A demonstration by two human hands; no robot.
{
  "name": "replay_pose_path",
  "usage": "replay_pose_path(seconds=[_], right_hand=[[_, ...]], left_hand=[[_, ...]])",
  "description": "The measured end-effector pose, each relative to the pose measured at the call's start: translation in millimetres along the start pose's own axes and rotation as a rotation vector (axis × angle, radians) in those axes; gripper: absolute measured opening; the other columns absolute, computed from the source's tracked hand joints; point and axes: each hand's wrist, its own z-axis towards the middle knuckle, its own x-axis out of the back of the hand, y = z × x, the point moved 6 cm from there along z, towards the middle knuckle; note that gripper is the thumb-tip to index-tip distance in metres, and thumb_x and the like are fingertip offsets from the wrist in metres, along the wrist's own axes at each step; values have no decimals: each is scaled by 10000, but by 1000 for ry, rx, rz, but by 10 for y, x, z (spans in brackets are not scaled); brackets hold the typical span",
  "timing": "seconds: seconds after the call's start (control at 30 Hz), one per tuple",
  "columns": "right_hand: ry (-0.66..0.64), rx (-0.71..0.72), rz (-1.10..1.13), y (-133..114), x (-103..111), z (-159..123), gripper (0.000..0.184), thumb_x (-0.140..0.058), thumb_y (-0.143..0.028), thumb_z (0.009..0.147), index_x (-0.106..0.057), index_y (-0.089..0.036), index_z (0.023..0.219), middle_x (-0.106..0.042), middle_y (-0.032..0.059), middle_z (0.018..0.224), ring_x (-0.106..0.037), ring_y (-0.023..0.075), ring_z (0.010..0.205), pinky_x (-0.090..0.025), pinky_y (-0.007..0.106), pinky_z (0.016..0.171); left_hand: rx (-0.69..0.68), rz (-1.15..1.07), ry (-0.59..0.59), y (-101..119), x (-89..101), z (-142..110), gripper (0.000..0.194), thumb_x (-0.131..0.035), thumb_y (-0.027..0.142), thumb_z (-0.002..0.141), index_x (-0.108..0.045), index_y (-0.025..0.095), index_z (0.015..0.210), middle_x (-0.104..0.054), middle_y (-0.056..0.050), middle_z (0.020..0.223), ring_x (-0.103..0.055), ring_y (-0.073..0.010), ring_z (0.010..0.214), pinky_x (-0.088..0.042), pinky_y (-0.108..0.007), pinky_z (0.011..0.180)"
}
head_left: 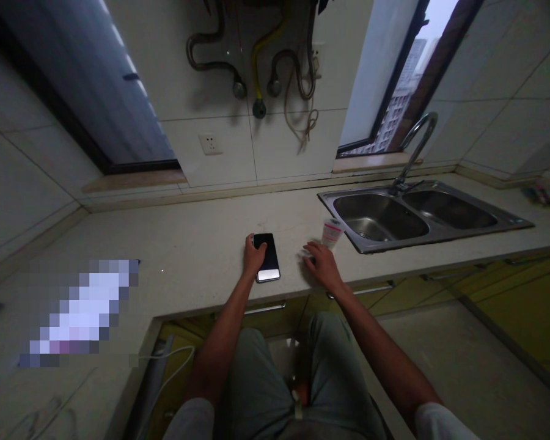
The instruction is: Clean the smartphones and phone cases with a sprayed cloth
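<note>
The black phone (pixel 269 260) lies at the centre of the frame, a little below the middle, by the front edge of the pale table (pixel 201 244). The left hand (pixel 254 255) grasps it at its upper left: the thumb rests across the dark screen and the other fingers curl along the left long edge, leaving the right edge and the lower end uncovered. Whether the phone is lifted slightly off the table, I cannot tell.

Its long axis runs up and down the frame, the far end leaning slightly left and pointing toward the tiled wall (pixel 297 137), the near end toward the person. The screen faces up, glossy and black, with a bright whitish band across the near end; the body is a slim rectangle with rounded corners.

The right hand (pixel 321 263), right of centre, has its fingers bent, just beside a tapered cup (pixel 332 232) with red bands on a pale, partly see-through wall. Something faint and clear shows at those fingertips, and I cannot tell whether they grip it.

The table is smooth and stone-like. Right of the cup, a brushed-metal double sink (pixel 360 247) with rounded bowls carries a shiny curved tap (pixel 419 146)
</note>
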Motion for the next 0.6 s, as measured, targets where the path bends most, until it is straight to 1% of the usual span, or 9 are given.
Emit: replay_pose_path(seconds=[0.07, 0.13, 0.17, 0.23, 0.3, 0.37, 0.43, 0.5, 0.6], right_hand=[[20, -11, 104, -120, -57, 21, 294, -595, -286, 887, -689, -211, 1155, -664, 133, 1247, -581, 298, 1195, -434, 508, 1069], [-11, -86, 265, -200, -187, 21, 310, -612, -340, 882, -684, -223, 1160, -679, 121, 1224, -618, 277, 1150, -487, 477, 1026], [-48, -158, 364, -217, -282, 12, 329, -634, -370, 865, -681, -223, 1155, -691, 117, 1196, -651, 267, 1086, -531, 459, 968], [-149, -332, 584, -235, -501, -31, 349, -674, -429, 822, -693, -213, 1096, -726, 98, 1066, -697, 249, 917, -605, 426, 807], [-227, -494, 811, -259, -682, -95, 364, -693, -471, 789, -704, -196, 1027, -731, 72, 925, -697, 228, 767, -633, 396, 647], [-243, -600, 988, -290, -767, -153, 373, -713, -473, 760, -710, -180, 990, -711, 51, 831, -673, 200, 677, -635, 369, 552], [-237, -639, 1080, -320, -776, -192, 364, -742, -427, 726, -714, -172, 984, -697, 35, 805, -656, 169, 651, -642, 346, 546], [-270, -631, 1102, -353, -771, -217, 338, -753, -365, 696, -714, -170, 968, -694, 15, 793, -650, 142, 648, -646, 322, 589], [-337, -616, 1060, -367, -788, -237, 299, -747, -295, 642, -686, -168, 906, -681, -20, 712, -641, 124, 605, -613, 279, 601]], left_hand=[[6, -60, 0, -31, -80, -14, 481, -692, 203, 748, -519, 262, 1193, -649, -62, 1186, -615, -225, 1131, -451, -365, 1017], [24, -161, 3, -64, -150, -23, 472, -693, 198, 734, -529, 257, 1174, -651, -57, 1172, -617, -220, 1121, -463, -359, 1002], [32, -219, 4, -79, -177, -25, 475, -695, 199, 728, -533, 255, 1171, -652, -55, 1174, -615, -217, 1125, -467, -355, 999], [48, -323, 1, -103, -208, -27, 493, -699, 211, 726, -532, 254, 1187, -652, -53, 1193, -610, -211, 1145, -469, -346, 999], [59, -388, -11, -119, -208, -25, 530, -698, 232, 739, -515, 255, 1235, -643, -58, 1238, -599, -211, 1177, -467, -342, 1004], [70, -417, -15, -132, -180, -21, 569, -691, 252, 759, -489, 259, 1291, -625, -64, 1291, -579, -215, 1218, -465, -340, 1010], [71, -422, 8, -137, -130, -19, 590, -680, 262, 777, -470, 264, 1328, -605, -67, 1339, -560, -217, 1251, -461, -339, 1016], [53, -404, 32, -124, -88, -22, 592, -682, 258, 778, -478, 262, 1334, -596, -68, 1356, -557, -217, 1257, -457, -331, 1018], [32, -374, -3, -88, -85, -36, 587, -705, 255, 752, -518, 248, 1309, -638, -66, 1275, -597, -223, 1187, -481, -318, 973]])
